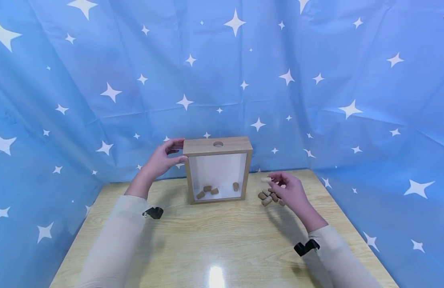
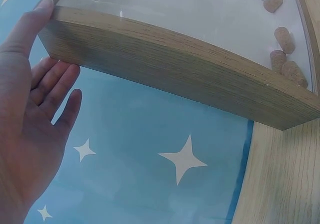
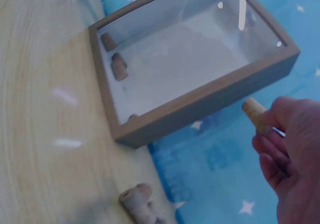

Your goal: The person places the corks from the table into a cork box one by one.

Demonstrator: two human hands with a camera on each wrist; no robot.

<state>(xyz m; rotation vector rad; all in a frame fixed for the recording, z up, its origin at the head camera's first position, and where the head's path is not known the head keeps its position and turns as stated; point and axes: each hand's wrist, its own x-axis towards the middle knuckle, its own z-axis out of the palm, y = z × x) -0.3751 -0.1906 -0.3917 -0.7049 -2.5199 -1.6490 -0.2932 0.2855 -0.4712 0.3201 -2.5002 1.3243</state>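
Observation:
A shallow wooden box (image 1: 236,143) with a clear front and a round hole in its top stands upright on the table. Several corks (image 1: 207,188) lie on its floor behind the clear pane. My left hand (image 1: 160,161) holds the box by its upper left corner, thumb (image 2: 39,17) on the front edge and fingers against the side and back. Right of the box, my right hand (image 1: 289,190) pinches a light cork (image 3: 255,115) between thumb and fingers, raised above a small pile of corks (image 1: 267,201). Part of the pile is hidden behind that hand.
The pale wood table (image 1: 207,232) ends behind the box, close to a blue curtain (image 1: 214,80) with white stars. That curtain also hangs along both sides. A black strap-like wrist device sits on each sleeve.

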